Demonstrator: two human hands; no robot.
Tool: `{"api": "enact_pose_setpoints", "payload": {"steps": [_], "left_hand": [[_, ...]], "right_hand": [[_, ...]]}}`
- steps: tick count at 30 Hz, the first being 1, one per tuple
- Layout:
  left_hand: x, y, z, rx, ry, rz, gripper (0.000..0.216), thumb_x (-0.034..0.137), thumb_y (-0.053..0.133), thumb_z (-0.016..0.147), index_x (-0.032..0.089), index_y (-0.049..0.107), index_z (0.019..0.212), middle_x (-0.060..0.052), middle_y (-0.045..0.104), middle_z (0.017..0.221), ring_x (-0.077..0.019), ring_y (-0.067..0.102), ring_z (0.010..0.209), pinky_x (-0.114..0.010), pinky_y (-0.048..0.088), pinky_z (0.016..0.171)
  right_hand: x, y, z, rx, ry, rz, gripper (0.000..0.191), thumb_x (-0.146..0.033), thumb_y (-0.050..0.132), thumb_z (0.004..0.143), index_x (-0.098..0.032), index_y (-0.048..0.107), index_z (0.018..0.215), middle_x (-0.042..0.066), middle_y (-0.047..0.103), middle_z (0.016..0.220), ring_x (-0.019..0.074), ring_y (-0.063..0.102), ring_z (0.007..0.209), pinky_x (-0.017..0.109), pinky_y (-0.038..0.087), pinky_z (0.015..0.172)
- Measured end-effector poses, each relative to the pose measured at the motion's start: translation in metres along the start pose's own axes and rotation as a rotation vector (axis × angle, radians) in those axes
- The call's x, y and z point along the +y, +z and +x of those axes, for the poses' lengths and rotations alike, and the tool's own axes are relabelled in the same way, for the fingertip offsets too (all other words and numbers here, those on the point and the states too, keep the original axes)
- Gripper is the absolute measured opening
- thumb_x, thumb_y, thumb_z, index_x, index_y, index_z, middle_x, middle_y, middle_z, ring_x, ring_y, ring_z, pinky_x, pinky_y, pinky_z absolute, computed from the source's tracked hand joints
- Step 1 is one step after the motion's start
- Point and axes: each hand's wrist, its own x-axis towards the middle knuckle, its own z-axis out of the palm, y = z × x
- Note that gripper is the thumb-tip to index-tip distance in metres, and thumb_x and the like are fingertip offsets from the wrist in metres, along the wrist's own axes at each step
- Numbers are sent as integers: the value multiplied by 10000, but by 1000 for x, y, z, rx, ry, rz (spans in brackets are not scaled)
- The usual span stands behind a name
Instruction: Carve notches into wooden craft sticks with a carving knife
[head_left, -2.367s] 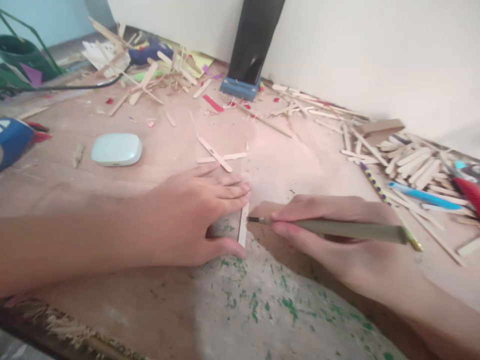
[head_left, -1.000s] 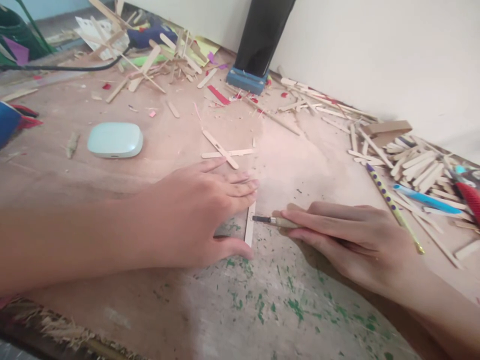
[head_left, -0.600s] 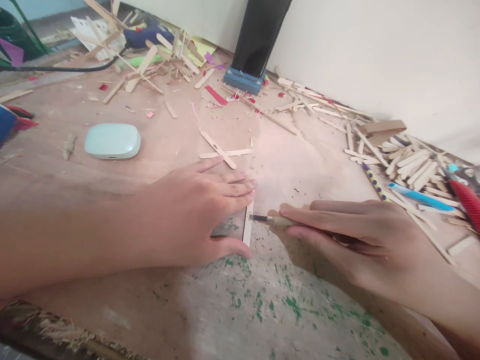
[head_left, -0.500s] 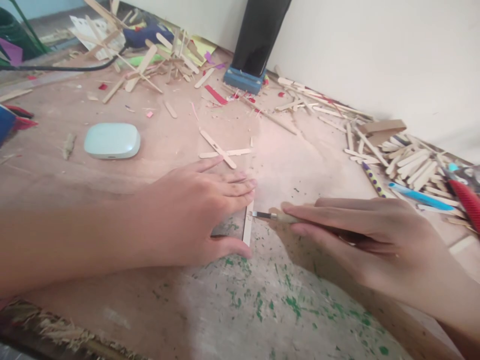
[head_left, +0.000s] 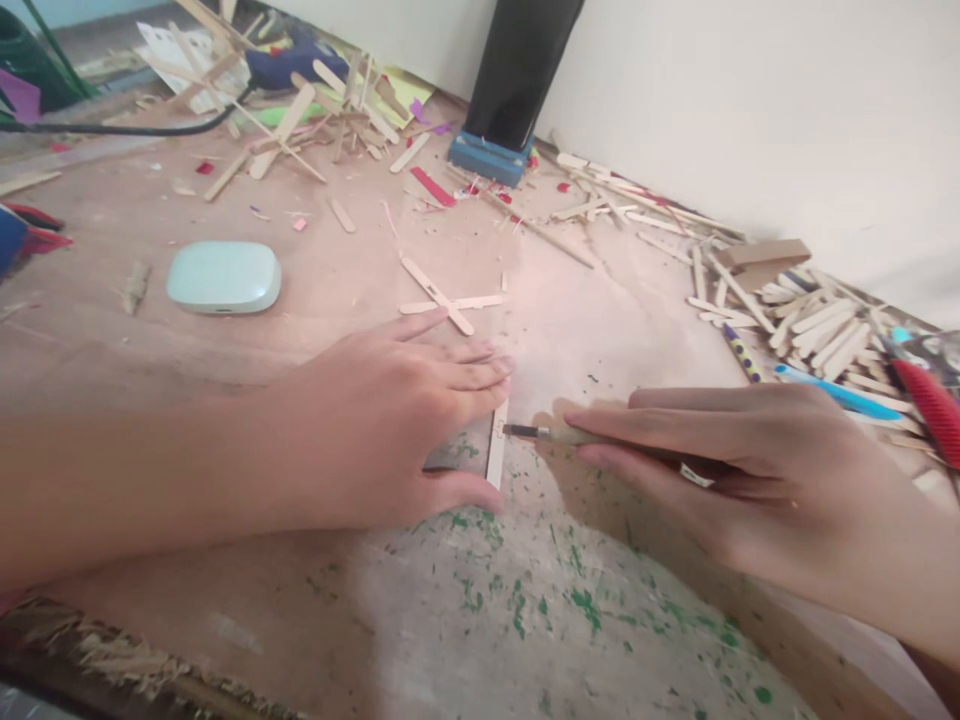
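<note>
A pale wooden craft stick [head_left: 496, 462] lies on the table, with a small pencilled outline near its middle. My left hand [head_left: 405, 420] holds it down, thumb at the near end and fingers flat over the far part, hiding that end. In my right hand [head_left: 750, 480] is a small carving chisel [head_left: 536, 432] with a narrow dark blade, a metal collar and a wooden handle, gripped like a pen. Its tip meets the stick's right edge at the outline. Just beyond my left fingers, two crossed craft sticks [head_left: 450, 303] lie, one with a slot cut in it.
A pale green rounded case [head_left: 223, 277] sits at left. Loose sticks and scraps [head_left: 300, 130] pile up at the back left, and more sticks [head_left: 832, 325] at right beside a blue pen-like tool [head_left: 840, 392]. A black upright object [head_left: 517, 75] stands in a blue base [head_left: 487, 157].
The chisel has tipped slightly and its blade looks darker; my right hand has shifted a little. My left hand and the stick stay in place.
</note>
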Motion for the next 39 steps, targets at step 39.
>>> {"api": "enact_pose_setpoints", "payload": {"steps": [39], "left_hand": [[0, -3, 6, -62, -15, 6, 798, 786, 932, 1164, 145, 899, 1638, -188, 828, 1783, -409, 806, 1713, -580, 517, 1593]], "right_hand": [[9, 3, 3, -42, -20, 122, 278, -311, 731, 1335, -279, 1005, 1373, 33, 1003, 1053, 160, 820, 652, 306, 650, 637]]}}
